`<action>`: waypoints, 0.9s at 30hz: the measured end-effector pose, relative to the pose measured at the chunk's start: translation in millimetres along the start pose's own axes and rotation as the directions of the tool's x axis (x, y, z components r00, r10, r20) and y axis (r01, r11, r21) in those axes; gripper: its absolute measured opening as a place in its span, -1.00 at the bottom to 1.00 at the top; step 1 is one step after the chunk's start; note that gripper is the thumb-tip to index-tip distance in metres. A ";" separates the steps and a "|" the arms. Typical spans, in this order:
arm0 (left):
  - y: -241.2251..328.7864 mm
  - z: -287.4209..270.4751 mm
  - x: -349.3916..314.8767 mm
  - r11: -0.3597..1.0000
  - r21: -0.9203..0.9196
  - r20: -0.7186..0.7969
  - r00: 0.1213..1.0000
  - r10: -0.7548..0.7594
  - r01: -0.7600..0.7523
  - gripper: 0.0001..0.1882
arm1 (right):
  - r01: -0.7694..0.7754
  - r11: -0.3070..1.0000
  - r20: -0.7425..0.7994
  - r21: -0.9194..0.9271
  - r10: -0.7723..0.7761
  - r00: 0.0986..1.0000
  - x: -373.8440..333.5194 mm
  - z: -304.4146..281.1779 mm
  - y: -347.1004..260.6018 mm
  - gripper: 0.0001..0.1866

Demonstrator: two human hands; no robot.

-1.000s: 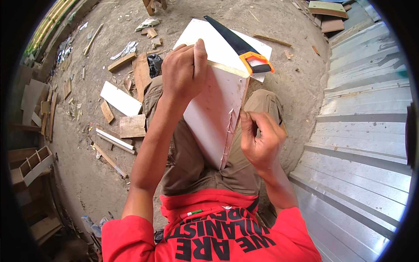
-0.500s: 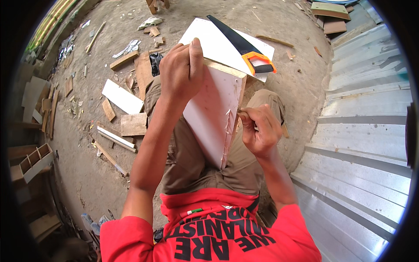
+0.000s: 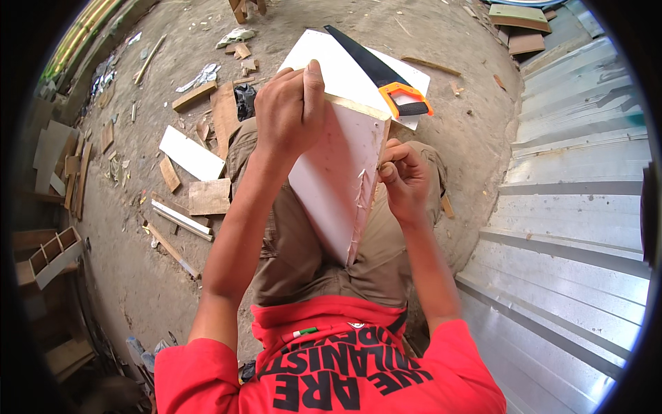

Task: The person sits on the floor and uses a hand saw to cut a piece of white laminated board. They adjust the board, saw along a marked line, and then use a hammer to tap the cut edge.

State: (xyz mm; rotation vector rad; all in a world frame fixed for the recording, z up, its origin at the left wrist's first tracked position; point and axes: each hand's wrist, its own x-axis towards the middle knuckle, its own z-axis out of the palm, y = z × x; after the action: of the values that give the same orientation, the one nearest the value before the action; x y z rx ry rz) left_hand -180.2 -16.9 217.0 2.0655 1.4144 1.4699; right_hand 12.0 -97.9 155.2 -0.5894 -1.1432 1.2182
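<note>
From my remote station, I take the white-faced rectangular wooden panel as datum. Brown-trousered knees flank it; its long axis runs outward from the wearer. The left hand is clamped on its upper left edge, nearer its far end. The right hand is at its right edge, fingers drawn together; I cannot tell whether they grip anything.

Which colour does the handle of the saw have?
The saw handle is orange with a black grip, best seen in the head view.
</note>
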 end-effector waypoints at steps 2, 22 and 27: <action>1.2 1.3 0.7 1.000 -0.002 -0.001 1.000 -0.008 0.008 -0.44 | 0.033 0.999 -0.021 -0.033 -0.033 0.999 -2.0 -3.1 4.9 -0.86; -2.8 10.5 5.6 0.998 0.047 -0.034 0.999 0.030 -0.029 -0.43 | 0.220 0.301 0.153 -0.928 -0.229 0.961 -14.2 27.5 -45.1 -0.72; -4.8 8.9 5.2 0.999 0.039 -0.050 0.999 0.019 -0.017 -0.43 | 0.150 0.405 0.065 -0.902 -0.217 0.974 -15.1 34.9 -42.3 -0.72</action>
State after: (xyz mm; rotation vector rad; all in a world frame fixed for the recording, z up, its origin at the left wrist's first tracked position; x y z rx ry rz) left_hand -175.4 -7.5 212.8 2.0835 1.4575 1.5237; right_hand -1.1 -131.9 198.9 -1.2657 -1.7465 0.2499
